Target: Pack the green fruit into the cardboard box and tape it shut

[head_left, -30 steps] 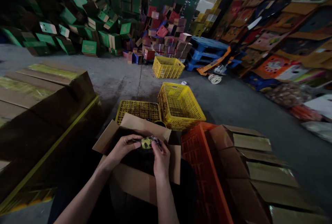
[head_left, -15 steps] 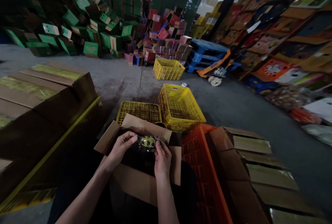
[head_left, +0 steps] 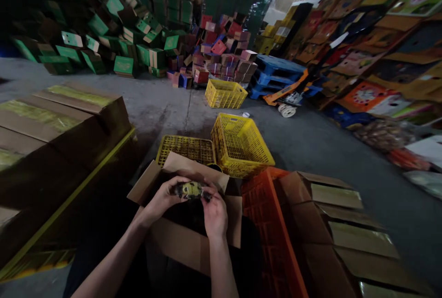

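On the far left, brown cartons (head_left: 60, 127) with yellow tape across their tops stood packed above the long rim of a yellow container (head_left: 72, 198). Behind them, across the grey floor (head_left: 162, 100), green boxes (head_left: 123, 65) lay in a loose, tumbled heap.

At centre, close to the person, was an open cardboard box (head_left: 179, 240), its flaps spread outward and its inside too dark to read. The left hand (head_left: 169, 195) reached over the box's left side and held the left end of a small item (head_left: 192, 190) in a narrow pinch, fingers above and thumb below. The item, yellow with dark patches and a slight shine, lay level above the box opening, near the far edge and about midway between the side flaps; what it was could not be told. The right hand (head_left: 214, 213), over the box's right side, gripped the other end between thumb and fingertips.

Just beyond the box's far flap was a low yellow crate (head_left: 184, 147); beside its right edge stood a deeper yellow crate (head_left: 238, 167). Near the box's right flap was an orange crate (head_left: 255, 199), with more taped cartons (head_left: 345, 224) along its right edge. Farther back stood blue pallets (head_left: 276, 70) and an orange pallet jack (head_left: 288, 93), then stacked, brightly printed boxes (head_left: 366, 95).
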### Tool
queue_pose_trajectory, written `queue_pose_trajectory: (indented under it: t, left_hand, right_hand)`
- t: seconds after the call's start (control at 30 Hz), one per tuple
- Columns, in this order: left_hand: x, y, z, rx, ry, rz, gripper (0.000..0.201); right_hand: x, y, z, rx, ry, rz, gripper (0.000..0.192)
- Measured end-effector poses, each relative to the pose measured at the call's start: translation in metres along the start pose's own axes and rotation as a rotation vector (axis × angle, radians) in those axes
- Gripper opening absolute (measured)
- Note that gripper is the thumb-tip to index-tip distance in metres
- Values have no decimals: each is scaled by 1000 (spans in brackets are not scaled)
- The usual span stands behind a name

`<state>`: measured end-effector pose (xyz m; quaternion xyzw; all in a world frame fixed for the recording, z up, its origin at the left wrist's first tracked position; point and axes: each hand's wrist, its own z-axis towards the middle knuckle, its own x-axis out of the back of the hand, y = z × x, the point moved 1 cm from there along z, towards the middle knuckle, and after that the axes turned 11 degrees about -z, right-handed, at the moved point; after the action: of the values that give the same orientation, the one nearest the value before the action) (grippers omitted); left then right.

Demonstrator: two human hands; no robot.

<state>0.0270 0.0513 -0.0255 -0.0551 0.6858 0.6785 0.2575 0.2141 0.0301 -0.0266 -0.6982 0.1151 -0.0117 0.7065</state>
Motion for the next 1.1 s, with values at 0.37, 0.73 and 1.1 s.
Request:
queue_pose_trajectory:
  t: [0.37,0.73,1.1]
  left_hand:
    - [14,-5,0,-260,332,-533,31]
    - [17,-6,8,-304,538,-544,40]
    - [16,-5,7,-412,564,-443,35]
  right_hand:
    - [-18,-2,-6,319,-98,-1021,31]
    - [-102,31,26,224,-785,-1595,45]
    - [-76,18,27,335,-621,-1285,55]
